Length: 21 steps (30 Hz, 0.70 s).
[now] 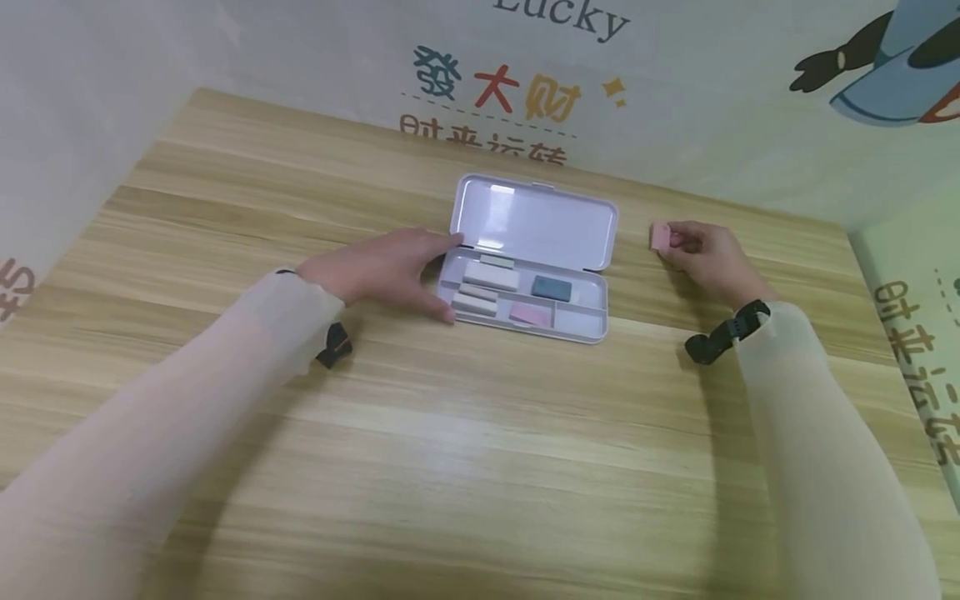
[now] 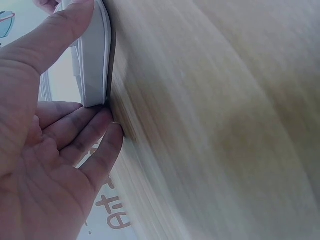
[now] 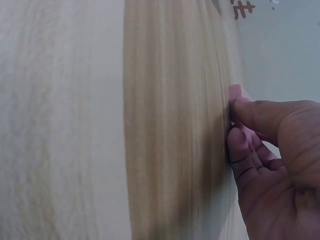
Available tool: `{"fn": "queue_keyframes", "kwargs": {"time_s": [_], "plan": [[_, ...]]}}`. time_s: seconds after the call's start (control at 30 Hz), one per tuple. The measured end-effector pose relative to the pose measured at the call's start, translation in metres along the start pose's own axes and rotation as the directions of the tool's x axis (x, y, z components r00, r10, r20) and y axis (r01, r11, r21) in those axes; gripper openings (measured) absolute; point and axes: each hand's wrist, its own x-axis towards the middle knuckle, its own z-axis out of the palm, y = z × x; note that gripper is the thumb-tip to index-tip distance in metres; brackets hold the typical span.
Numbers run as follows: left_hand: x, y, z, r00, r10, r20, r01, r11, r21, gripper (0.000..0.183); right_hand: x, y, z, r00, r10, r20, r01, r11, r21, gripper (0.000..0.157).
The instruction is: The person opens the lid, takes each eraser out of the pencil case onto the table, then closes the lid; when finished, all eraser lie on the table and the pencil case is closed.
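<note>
An open white pencil case point(image 1: 555, 229) lies on the table, its lid tilted back. My left hand point(image 1: 375, 271) holds its left end, thumb at the front edge and fingers toward the hinge; the left wrist view shows fingertips touching the case's end wall. Inside are several erasers: a large white eraser point(image 1: 491, 276), a teal eraser point(image 1: 551, 288), a pink eraser point(image 1: 529, 314) and smaller pale ones. To the right of the case, my right hand point(image 1: 712, 258) pinches another pink eraser point(image 1: 660, 237) between thumb and fingers, close to the tabletop. Its lower part is hidden by fingers.
The wood-grain table point(image 1: 465, 450) extends around the case on all sides. A printed cloth wall point(image 1: 315, 67) rises along the back edge, with more cloth at the left and right. Each wrist wears a black strap with a camera point(image 1: 705, 348).
</note>
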Motion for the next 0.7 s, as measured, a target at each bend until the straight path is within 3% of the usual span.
{"fn": "queue_keyframes", "kwargs": {"time_s": [0.13, 0.33, 0.7], "plan": [[0.0002, 0.0000, 0.0001, 1.000, -0.013, 0.004, 0.013, 1.000, -0.003, 0.111, 0.0018, -0.0008, 0.0001, 1.000, 0.003, 0.009, -0.003, 1.000, -0.005, 0.054], [0.0012, 0.0007, -0.0009, 1.000, 0.023, -0.005, -0.023, 1.000, 0.010, 0.109, 0.0004, -0.0001, -0.0021, 0.999, 0.032, 0.038, -0.032, 0.999, -0.011, 0.056], [-0.0021, 0.0007, 0.0008, 1.000, -0.011, -0.001, 0.011, 1.000, -0.023, 0.110, -0.0022, 0.0016, -0.0016, 0.999, 0.048, 0.021, -0.048, 0.999, 0.006, 0.058]]}}
